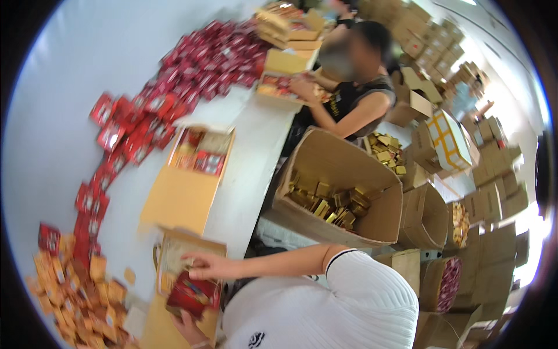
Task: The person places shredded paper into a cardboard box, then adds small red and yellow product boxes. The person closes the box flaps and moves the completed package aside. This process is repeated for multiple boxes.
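A dark red glossy box or packet (194,294) with a coloured print is tilted over an open carton on the table. My left hand (189,327) grips its lower edge. At its upper edge is my right hand (211,265), fingers bent over the open carton (192,240); blur hides whether they pinch something. The carton has a pale lining. Beyond it, a second open carton (202,150) holds red and orange packets and a pale piece, with its yellow-brown lid (176,196) folded out flat.
Orange packets (83,296) and red packets (135,126) are heaped across the white table (244,174). A co-worker (362,96) handles packets in another carton (283,87). Beside the table stands a large cardboard box (344,161) containing gold boxes (327,203). Stacked cartons (488,192) stand behind.
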A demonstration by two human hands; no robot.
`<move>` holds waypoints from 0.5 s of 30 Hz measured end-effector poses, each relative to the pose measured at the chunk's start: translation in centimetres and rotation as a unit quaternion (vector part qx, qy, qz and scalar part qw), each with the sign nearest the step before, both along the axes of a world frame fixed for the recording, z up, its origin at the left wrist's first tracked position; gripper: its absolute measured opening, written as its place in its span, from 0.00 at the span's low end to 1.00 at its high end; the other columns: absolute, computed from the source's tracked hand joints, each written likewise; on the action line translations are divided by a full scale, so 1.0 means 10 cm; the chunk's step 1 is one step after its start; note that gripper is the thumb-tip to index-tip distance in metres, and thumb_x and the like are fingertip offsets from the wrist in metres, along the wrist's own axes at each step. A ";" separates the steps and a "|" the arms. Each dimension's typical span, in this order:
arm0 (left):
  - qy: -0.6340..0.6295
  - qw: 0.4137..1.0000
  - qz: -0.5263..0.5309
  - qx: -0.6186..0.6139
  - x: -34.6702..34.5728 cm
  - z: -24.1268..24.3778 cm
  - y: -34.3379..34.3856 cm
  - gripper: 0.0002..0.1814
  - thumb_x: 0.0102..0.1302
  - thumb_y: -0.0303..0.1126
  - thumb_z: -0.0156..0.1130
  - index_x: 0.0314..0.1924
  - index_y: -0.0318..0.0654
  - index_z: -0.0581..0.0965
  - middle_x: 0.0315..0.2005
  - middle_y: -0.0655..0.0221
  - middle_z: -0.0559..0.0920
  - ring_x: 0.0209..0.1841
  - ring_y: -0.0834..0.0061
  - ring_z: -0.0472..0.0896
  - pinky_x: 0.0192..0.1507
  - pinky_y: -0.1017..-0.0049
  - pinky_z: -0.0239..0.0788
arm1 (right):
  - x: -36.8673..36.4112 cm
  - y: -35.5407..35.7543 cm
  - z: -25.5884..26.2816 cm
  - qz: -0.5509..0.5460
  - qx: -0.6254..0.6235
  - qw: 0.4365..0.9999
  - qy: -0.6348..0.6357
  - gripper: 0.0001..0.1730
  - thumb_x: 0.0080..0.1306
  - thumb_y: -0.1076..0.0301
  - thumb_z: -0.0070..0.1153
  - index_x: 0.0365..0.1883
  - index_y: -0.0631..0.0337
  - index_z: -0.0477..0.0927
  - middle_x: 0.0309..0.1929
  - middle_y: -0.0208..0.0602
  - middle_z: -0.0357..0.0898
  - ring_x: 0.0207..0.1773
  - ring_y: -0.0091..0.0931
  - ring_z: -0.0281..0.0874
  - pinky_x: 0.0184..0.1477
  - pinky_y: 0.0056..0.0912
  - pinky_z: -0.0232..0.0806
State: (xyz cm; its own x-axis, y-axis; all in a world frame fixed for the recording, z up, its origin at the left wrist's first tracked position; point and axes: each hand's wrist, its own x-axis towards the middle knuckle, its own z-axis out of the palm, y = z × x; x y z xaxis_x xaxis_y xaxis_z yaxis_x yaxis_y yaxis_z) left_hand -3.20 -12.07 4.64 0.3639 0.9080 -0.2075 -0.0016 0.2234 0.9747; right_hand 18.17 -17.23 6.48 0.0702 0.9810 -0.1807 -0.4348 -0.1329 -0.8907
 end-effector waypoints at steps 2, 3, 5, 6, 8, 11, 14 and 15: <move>0.067 0.992 0.051 -0.097 -0.34 -0.23 0.22 0.24 0.62 0.41 0.52 0.54 0.33 0.64 0.40 0.67 0.71 0.34 0.75 0.71 0.32 0.76 0.65 | -0.22 0.05 -0.14 0.041 -0.072 0.996 0.037 0.40 0.58 0.44 0.51 0.60 0.60 0.55 0.37 0.33 0.70 0.38 0.21 0.65 0.39 0.25 0.62; 0.074 0.991 0.032 -0.108 -0.40 -0.25 0.29 0.21 0.61 0.40 0.54 0.50 0.34 0.67 0.36 0.69 0.73 0.34 0.77 0.72 0.32 0.75 0.66 | -0.35 0.09 -0.24 0.061 -0.070 0.996 0.018 0.39 0.58 0.45 0.52 0.59 0.60 0.55 0.41 0.33 0.70 0.42 0.23 0.67 0.42 0.26 0.64; 0.154 0.980 0.079 -0.095 -0.45 -0.48 0.34 0.26 0.56 0.44 0.61 0.49 0.37 0.65 0.40 0.68 0.72 0.33 0.79 0.71 0.26 0.80 0.66 | -0.58 0.19 -0.64 0.020 -0.113 0.980 0.162 0.34 0.58 0.57 0.56 0.58 0.62 0.58 0.46 0.34 0.70 0.48 0.26 0.69 0.48 0.29 0.64; 0.175 0.976 0.047 -0.124 -0.36 -0.35 0.36 0.22 0.56 0.44 0.61 0.43 0.38 0.66 0.35 0.70 0.71 0.31 0.80 0.72 0.23 0.81 0.66 | -0.53 0.28 -0.64 0.066 -0.136 0.960 0.237 0.32 0.57 0.60 0.57 0.57 0.62 0.60 0.47 0.35 0.71 0.48 0.27 0.70 0.47 0.30 0.66; 0.150 0.980 0.063 -0.115 -0.26 -0.46 0.35 0.22 0.56 0.45 0.60 0.43 0.38 0.66 0.28 0.72 0.72 0.25 0.84 0.72 0.20 0.83 0.64 | -0.67 0.32 -0.87 0.007 -0.224 0.926 0.303 0.23 0.56 0.61 0.58 0.47 0.59 0.68 0.41 0.34 0.74 0.41 0.27 0.73 0.43 0.29 0.67; 0.103 0.977 -0.001 -0.188 -0.20 -0.51 0.46 0.31 0.57 0.41 0.61 0.55 0.38 0.60 0.31 0.68 0.77 0.22 0.84 0.74 0.19 0.85 0.65 | -0.63 0.41 -0.98 -0.068 -0.268 0.913 0.300 0.17 0.56 0.60 0.57 0.41 0.57 0.73 0.37 0.34 0.76 0.35 0.26 0.73 0.38 0.28 0.66; 0.054 0.975 -0.044 -0.211 -0.10 -0.72 0.52 0.36 0.56 0.38 0.62 0.60 0.40 0.56 0.30 0.68 0.77 0.23 0.83 0.75 0.22 0.85 0.67 | -0.54 0.44 -1.08 -0.111 -0.268 0.916 0.276 0.18 0.57 0.59 0.58 0.41 0.58 0.71 0.36 0.33 0.75 0.34 0.26 0.73 0.37 0.28 0.66; 0.038 0.977 -0.052 -0.205 -0.04 -0.81 0.53 0.37 0.55 0.37 0.63 0.61 0.40 0.54 0.29 0.68 0.77 0.23 0.82 0.75 0.23 0.85 0.67 | -0.50 0.44 -1.08 -0.124 -0.263 0.918 0.270 0.18 0.57 0.58 0.57 0.41 0.57 0.71 0.37 0.33 0.75 0.35 0.26 0.72 0.38 0.28 0.65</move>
